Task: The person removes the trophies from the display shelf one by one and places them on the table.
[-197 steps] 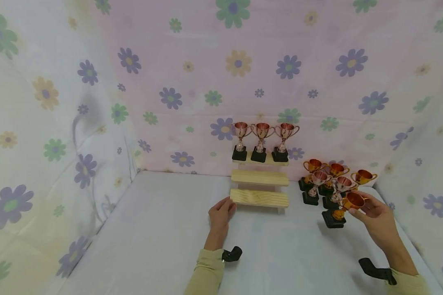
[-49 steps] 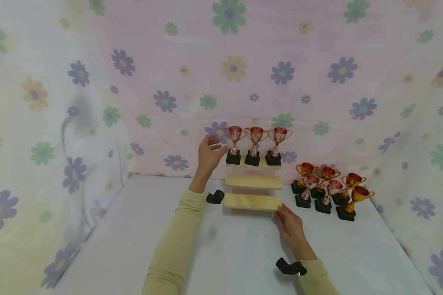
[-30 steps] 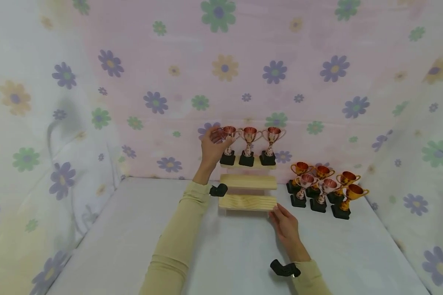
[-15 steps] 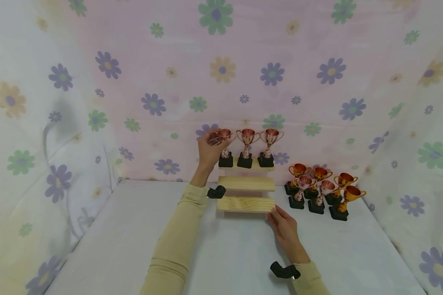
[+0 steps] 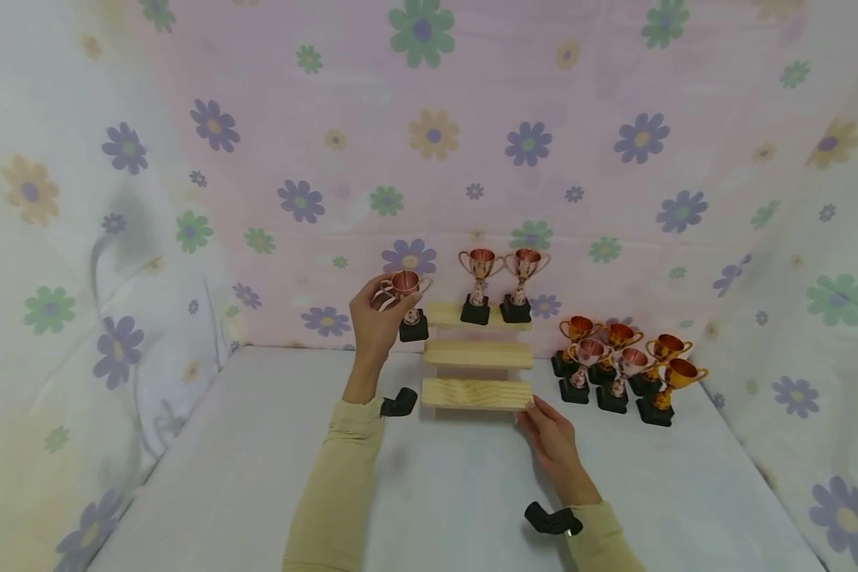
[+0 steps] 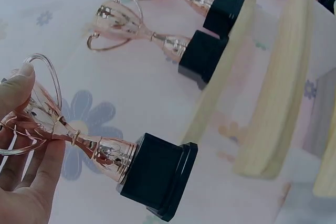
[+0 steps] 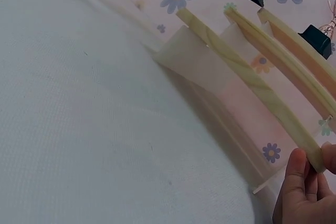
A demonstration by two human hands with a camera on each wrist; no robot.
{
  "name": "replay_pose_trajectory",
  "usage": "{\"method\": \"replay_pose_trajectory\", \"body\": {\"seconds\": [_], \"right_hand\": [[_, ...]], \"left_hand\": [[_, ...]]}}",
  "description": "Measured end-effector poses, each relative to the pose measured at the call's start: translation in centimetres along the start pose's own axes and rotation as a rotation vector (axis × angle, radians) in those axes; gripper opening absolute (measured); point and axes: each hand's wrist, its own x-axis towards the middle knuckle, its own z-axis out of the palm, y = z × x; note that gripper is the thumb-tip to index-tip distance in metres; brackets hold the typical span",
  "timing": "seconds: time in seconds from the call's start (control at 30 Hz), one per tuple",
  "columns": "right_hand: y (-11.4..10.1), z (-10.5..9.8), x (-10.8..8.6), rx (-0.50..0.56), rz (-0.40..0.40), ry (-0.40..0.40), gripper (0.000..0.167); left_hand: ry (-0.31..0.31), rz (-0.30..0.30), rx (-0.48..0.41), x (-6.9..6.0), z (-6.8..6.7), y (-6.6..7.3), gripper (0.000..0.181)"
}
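My left hand grips a rose-gold trophy cup by its bowl, in the air just left of the top step. In the left wrist view the held trophy's black base tilts, with fingers and thumb round the bowl and handle. A three-tier wooden stand stands against the back cloth. Two more rose-gold trophies remain upright on its top step. My right hand pinches the right end of the lowest step; in the right wrist view the thumb and fingers hold that plank.
Right of the stand, several trophies are grouped on the white table: gold ones and two rose-gold ones. Flowered cloth walls in the back and both sides.
My left hand has reached the leftmost trophy, taken hold of it and lifted it off the top step to the left. Earlier, my right hand let go of a gold trophy and moved to the stand.
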Motion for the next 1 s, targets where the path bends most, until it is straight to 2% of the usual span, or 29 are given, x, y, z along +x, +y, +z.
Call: {"method": "replay_pose_trajectory", "body": {"seconds": [0.13, 0.23, 0.33, 0.5, 0.73, 0.83, 1.0], "right_hand": [[-0.1, -0.1, -0.2, -0.011, 0.009, -0.003, 0.051], [-0.2, -0.2, -0.3, -0.013, 0.005, -0.029, 0.051], [-0.4, -0.3, -0.3, -0.016, 0.006, -0.055, 0.052], [-0.6, -0.2, -0.2, -0.021, 0.025, -0.061, 0.053], [-0.5, -0.3, -0.2, -0.007, 0.033, -0.061, 0.054], [-0.5, -0.5, 0.0, -0.008, 0.031, -0.069, 0.054], [-0.4, -0.7, 0.2, -0.006, 0.033, -0.09, 0.054]], "left_hand": [[0.028, -0.037, 0.021, -0.9, -1.5, -0.7, 0.045], [0.045, -0.057, 0.077, -1.5, -2.7, -1.4, 0.044], [0.044, -0.083, 0.139, -2.0, -3.6, -2.3, 0.045], [0.018, -0.129, 0.168, -2.2, -4.6, -4.2, 0.044], [-0.035, -0.19, 0.188, -2.3, -5.0, -6.5, 0.048], [-0.057, -0.225, 0.156, -2.0, -5.0, -7.3, 0.048], [-0.077, -0.233, 0.166, -1.5, -4.7, -8.3, 0.048]]}}
